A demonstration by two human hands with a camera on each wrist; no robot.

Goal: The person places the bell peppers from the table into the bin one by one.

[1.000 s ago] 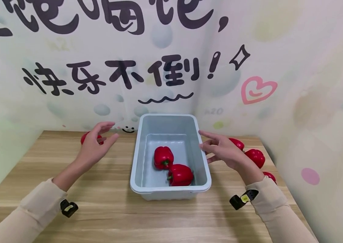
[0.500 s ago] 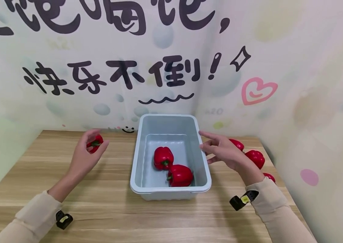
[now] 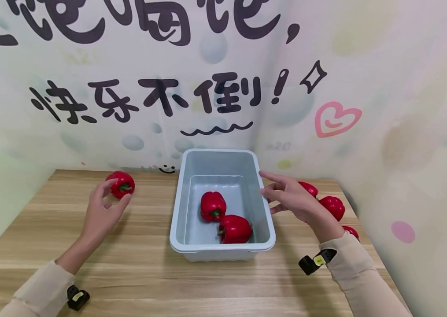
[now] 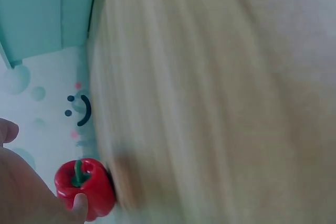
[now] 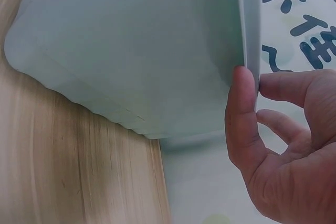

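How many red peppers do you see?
6: one pepper by the left hand, two peppers in the bin, three peppers right of it. The right arm may hide more.

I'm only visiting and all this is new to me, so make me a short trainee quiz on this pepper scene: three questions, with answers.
1. How many red peppers lie inside the bin?

2. True or false: the pepper by the left hand has a yellow stem.

3. Where is the right hand?
A) At the bin's side rim
B) Deep inside the bin
C) Flat on the tabletop

Key:
1. Two.
2. False; its stem is green.
3. A; its fingers touch the rim on the bin's right side.
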